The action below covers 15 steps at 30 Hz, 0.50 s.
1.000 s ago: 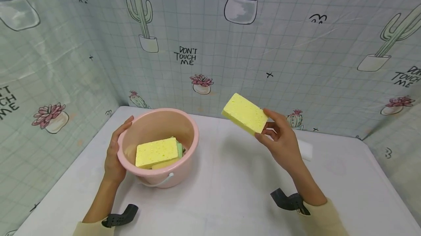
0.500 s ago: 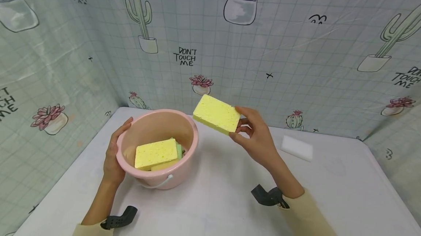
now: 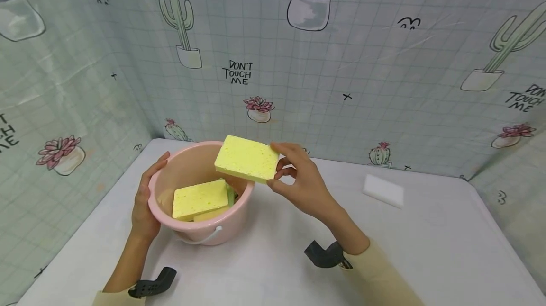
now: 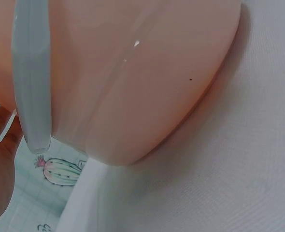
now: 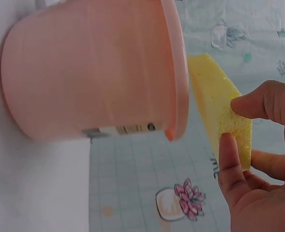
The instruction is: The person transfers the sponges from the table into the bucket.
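The right hand [image 3: 300, 175] pinches a yellow sponge [image 3: 247, 158] by its right end, thumb and fingers on opposite faces. In the head view the sponge overlaps the right part of the pink bucket's rim [image 3: 155, 202]; the right wrist view has the sponge [image 5: 220, 106] just beyond the bucket's mouth. On the bucket's left side, the left hand [image 3: 147, 202] lies along the outer wall, its fingers extended up by the rim and its thumb hidden. Inside the bucket lie another yellow sponge [image 3: 200, 199], a further yellow one [image 3: 212, 214] partly under it, and something green [image 3: 231, 195] beside them.
A white sponge-like block [image 3: 384, 191] lies toward the right rear of the white table [image 3: 277, 258]. The bucket's pale handle [image 3: 206, 237] hangs down in front. Curtains printed with cacti [image 3: 311, 59] enclose the back and sides.
The right hand has carried the yellow sponge leftward, from above the table to the bucket's rim, uncovering the white block. The left hand and the bucket have stayed in place.
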Available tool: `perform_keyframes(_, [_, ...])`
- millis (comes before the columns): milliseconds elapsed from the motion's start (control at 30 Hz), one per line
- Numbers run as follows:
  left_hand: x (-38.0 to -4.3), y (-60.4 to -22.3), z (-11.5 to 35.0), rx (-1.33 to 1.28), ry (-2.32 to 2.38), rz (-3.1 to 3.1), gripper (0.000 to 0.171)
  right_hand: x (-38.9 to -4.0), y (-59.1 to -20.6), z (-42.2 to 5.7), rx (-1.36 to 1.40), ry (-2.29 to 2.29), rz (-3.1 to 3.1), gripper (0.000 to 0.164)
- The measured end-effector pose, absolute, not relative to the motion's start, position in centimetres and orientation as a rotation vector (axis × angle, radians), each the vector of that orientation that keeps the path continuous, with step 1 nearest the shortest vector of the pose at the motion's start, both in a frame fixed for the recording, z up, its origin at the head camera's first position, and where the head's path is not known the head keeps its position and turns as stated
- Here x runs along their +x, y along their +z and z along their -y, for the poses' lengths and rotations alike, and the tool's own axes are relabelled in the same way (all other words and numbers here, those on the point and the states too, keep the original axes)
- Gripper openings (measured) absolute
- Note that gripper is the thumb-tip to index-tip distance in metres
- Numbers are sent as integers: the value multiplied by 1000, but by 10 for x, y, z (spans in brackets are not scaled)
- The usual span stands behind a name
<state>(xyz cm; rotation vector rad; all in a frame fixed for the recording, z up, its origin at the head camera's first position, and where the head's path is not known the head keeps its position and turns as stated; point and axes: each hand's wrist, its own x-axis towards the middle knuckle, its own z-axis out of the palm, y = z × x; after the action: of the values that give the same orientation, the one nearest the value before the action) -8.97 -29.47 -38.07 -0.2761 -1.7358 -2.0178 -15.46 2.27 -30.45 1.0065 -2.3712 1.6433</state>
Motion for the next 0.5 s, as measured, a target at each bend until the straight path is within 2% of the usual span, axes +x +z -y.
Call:
perform_keyframes(300, [-91, -383, 297, -362, -1998, 1721, 58, -148, -300, 10, 1190, 1605, 2392, 67])
perform_keyframes(500, [-91, -383, 296, -312, -2004, 1734, 59, -145, -299, 26, 1269, 1601, 2425, 67])
